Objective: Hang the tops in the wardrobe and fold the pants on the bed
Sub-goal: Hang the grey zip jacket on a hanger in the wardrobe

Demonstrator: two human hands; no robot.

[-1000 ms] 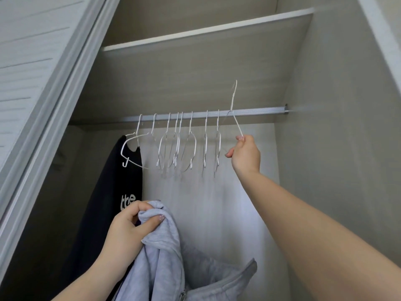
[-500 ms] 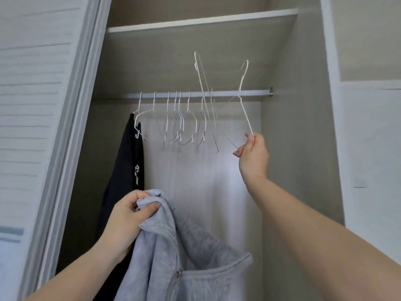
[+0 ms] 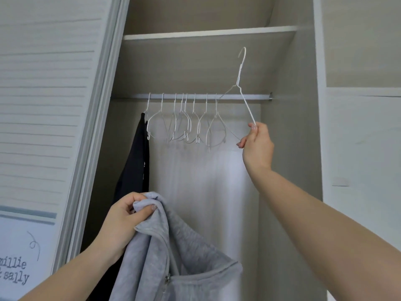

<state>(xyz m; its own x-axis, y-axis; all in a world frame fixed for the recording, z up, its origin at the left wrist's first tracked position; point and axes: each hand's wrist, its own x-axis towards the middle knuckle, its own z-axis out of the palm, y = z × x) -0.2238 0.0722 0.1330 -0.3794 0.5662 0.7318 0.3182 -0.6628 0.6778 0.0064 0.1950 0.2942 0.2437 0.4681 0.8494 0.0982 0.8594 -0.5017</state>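
I stand in front of an open wardrobe. My right hand (image 3: 258,146) pinches the lower corner of a white wire hanger (image 3: 240,80), which is off the metal rail (image 3: 256,96) with its hook pointing up. My left hand (image 3: 123,222) grips a grey zip-up top (image 3: 173,257) by a bunched edge, low in front of the wardrobe. Several empty white hangers (image 3: 186,122) hang on the rail. A black top (image 3: 135,164) hangs at the rail's left end.
A shelf (image 3: 208,32) sits above the rail. The louvred sliding door (image 3: 43,105) stands at the left, and the wardrobe's side wall (image 3: 290,148) at the right. A white panel (image 3: 362,148) lies further right.
My right hand has lifted one hanger clear of the rail and drawn it rightward. The neighbouring hanger that swung up has dropped back. The camera view has pulled back.
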